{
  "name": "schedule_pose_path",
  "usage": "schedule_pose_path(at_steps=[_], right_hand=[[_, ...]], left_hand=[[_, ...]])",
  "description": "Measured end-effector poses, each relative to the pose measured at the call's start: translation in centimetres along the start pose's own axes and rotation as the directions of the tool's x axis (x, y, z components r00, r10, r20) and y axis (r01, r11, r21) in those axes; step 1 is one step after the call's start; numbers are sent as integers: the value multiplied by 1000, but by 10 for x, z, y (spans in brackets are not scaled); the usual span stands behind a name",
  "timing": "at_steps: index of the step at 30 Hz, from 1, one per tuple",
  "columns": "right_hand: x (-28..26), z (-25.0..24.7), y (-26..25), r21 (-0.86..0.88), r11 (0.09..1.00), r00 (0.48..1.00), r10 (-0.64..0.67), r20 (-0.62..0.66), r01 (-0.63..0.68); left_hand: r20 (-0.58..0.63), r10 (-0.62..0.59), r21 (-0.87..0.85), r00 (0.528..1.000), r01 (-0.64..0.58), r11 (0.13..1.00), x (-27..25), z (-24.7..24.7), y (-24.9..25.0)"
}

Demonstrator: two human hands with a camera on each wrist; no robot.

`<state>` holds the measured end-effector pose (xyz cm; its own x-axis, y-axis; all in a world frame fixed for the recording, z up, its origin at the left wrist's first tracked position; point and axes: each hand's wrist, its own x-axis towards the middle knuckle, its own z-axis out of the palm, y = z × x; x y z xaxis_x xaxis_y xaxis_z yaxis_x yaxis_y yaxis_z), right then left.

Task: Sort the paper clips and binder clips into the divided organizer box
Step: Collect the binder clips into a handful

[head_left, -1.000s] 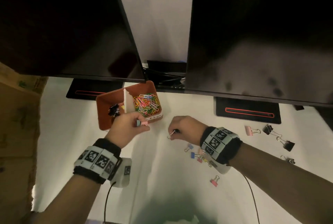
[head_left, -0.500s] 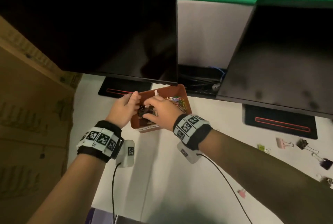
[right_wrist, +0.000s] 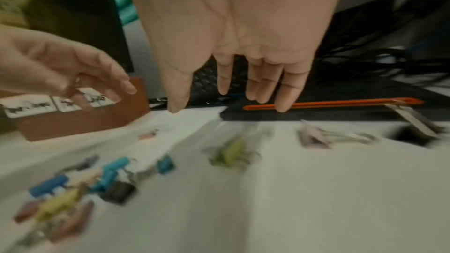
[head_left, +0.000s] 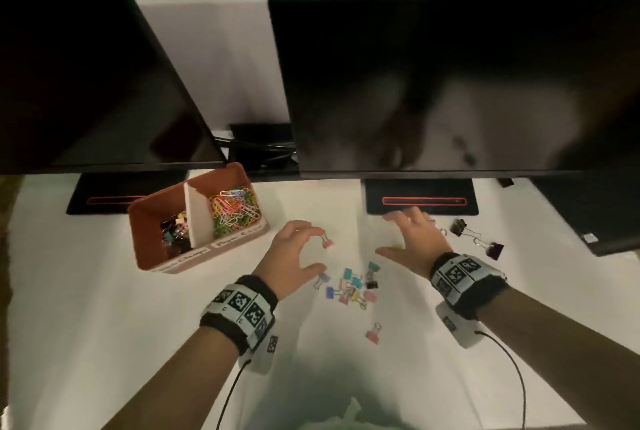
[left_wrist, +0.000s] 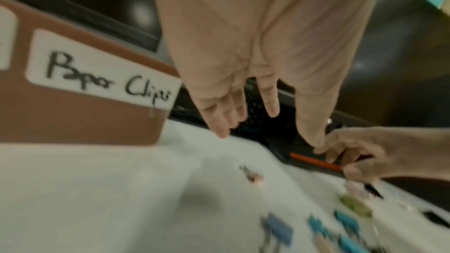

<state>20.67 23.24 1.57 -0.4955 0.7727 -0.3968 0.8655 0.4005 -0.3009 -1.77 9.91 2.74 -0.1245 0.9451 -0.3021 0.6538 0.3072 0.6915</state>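
The brown divided organizer box (head_left: 145, 253) stands at the left, with binder clips (head_left: 175, 232) in its left compartment and coloured paper clips (head_left: 235, 208) in its right one. My left hand (head_left: 320, 249) hovers open, fingers spread around a small pink binder clip (head_left: 327, 242) lying on the table. My right hand (head_left: 384, 235) is open too, palm down above a green binder clip (right_wrist: 231, 154). A cluster of small coloured binder clips (head_left: 353, 286) lies between my wrists. Both wrist views show empty palms, the left hand (left_wrist: 292, 126) and the right hand (right_wrist: 198, 101).
Two dark monitors (head_left: 450, 83) overhang the back of the white table, their black stands (head_left: 422, 201) just beyond my fingers. Larger black and purple binder clips (head_left: 495, 249) lie at the right, a lone pink clip (head_left: 373, 334) nearer me. Cables run behind the box.
Both hands were over the box's left compartment half a second ago; they have moved right and back to the table, now open and empty. My view has swung right.
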Motion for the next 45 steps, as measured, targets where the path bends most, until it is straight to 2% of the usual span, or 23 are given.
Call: schedule_pose_path(at_steps=[3, 4, 7, 10, 14, 18, 24, 30, 34, 39, 45], right_hand=[[-2, 5, 35, -71, 992, 994, 105, 25, -103], [-2, 6, 41, -68, 992, 993, 113, 37, -110], [0, 8, 46, -63, 994, 991, 90, 99, -84], [-2, 12, 31, -9, 1000, 985, -23, 172, 24], [-16, 29, 2, 25, 970, 930, -238, 279, 241], [-23, 48, -14, -17, 936, 895, -330, 301, 351], [-12, 52, -19, 46, 926, 887, -373, 272, 375], [-1, 49, -21, 22, 927, 888, -367, 276, 375], [4, 48, -24, 15, 934, 888, -343, 306, 356], [6, 46, -28, 23, 935, 887, -345, 308, 355], [9, 42, -36, 34, 927, 871, -364, 329, 374]], left_hand=[[132, -159, 96, 978, 147, 984, 13, 29, 4], [168, -180, 127, 969, 159, 979, 16, 36, 4], [256, -173, 286, 951, 96, 953, 21, 48, 5], [298, -134, 365, 945, 17, 931, 18, 56, 5], [256, -51, 317, 965, -34, 948, 10, 65, -4], [189, -13, 206, 982, -27, 978, 3, 73, -8], [87, -62, 39, 994, 59, 997, 1, 76, -13], [50, -143, -6, 988, 143, 990, 7, 72, -10], [5, -151, -9, 989, 151, 989, 8, 68, -13], [62, -146, -16, 987, 147, 989, 9, 62, -15], [122, -133, 64, 983, 126, 990, 12, 57, -17]])
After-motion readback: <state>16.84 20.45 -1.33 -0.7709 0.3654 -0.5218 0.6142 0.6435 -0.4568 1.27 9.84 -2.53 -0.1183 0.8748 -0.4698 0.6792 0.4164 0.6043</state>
